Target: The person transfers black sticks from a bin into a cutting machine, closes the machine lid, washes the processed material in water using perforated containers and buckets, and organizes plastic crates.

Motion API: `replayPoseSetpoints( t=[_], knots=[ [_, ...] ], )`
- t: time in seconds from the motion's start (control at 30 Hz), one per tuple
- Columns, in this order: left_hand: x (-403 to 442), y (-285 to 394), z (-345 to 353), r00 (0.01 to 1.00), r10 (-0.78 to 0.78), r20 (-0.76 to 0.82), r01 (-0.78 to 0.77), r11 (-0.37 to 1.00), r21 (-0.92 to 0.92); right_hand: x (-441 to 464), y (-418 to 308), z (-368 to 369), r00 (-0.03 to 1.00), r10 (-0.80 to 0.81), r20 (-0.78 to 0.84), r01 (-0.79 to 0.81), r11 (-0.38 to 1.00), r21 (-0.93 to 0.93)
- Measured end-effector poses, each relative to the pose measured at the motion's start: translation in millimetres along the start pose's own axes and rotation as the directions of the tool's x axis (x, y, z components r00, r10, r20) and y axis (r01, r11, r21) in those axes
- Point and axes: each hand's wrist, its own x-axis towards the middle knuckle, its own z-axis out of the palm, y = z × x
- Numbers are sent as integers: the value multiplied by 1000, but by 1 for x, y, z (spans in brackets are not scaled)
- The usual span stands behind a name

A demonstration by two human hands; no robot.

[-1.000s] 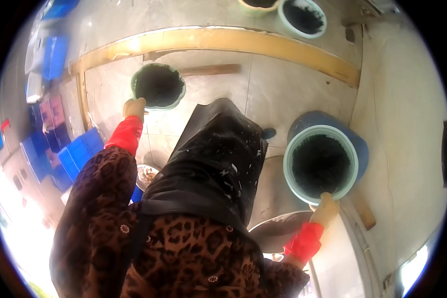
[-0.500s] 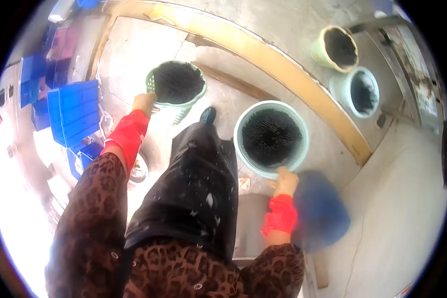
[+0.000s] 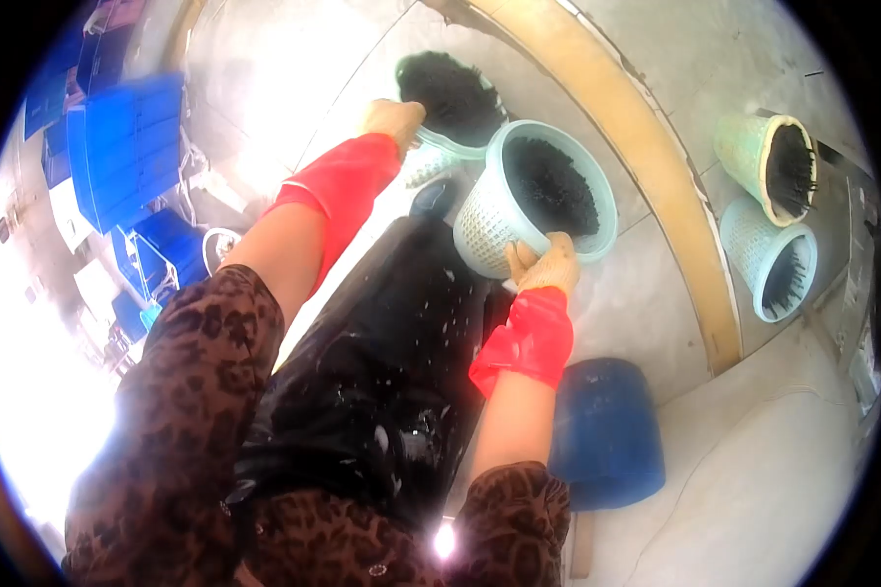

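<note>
Right hand closed on rim of pale basket, left hand closed on second basket, both dark-filled

Worn on the head, facing forward-down

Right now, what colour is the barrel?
Blue, seen best in the head view.

No text, label, brand, number or sign can be read anywhere in this view.
</note>
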Motion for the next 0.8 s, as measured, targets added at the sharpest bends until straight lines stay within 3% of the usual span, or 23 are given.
replayPoseSetpoints(
  t=[0.13,0.17,0.2,0.27,0.3,0.33,0.47,0.5,0.57,0.6,0.63,0.67,0.7,0.73,0.77,0.8],
  knots=[
    [-7,34,13,994,52,92,-67,984,167,1,-21,14,1000,-20,11,19,997,71],
    [1,31,15,940,273,205,-342,759,555,14,-22,14,995,-50,89,39,993,114],
    [13,26,13,828,391,403,-534,325,780,20,-23,25,1000,0,-23,1,998,67],
    [21,22,10,825,369,428,-548,340,764,25,-19,22,1000,8,6,-8,997,72],
    [16,22,10,938,228,261,-335,788,517,24,-19,15,1000,10,2,-10,997,77],
    [11,24,11,984,5,178,-26,994,111,21,-22,6,999,-2,47,-1,997,72],
    [-25,21,-2,959,88,271,-94,996,7,14,-24,-50,979,-23,201,-7,989,146],
    [-35,20,-6,955,86,285,-70,995,-64,11,-23,-64,986,-40,159,19,991,129],
    [-67,22,-17,969,91,230,-70,993,-98,40,-3,-127,782,-217,584,57,959,279],
    [-24,-11,-23,903,295,313,-356,921,156,81,25,-162,798,-366,478,329,930,162],
    [-33,-18,-33,885,344,313,-400,906,135,102,42,-185,765,-522,378,559,829,13],
    [-89,5,-47,942,131,310,-164,983,83,34,17,-191,711,-509,486,700,449,-555],
    [-129,13,-58,961,34,275,-34,999,-5,-45,-9,-196,706,-434,559,544,-173,-821],
    [-165,15,-68,965,45,257,-32,998,-53,-36,8,-224,832,-426,355,495,280,-822],
    [-196,19,-83,959,6,282,1,1000,-24,-29,27,-252,936,-300,182,344,677,-651],
    [-212,31,-97,959,-44,281,43,999,11,-57,22,-261,886,-394,245,424,473,-772]
  ],
)
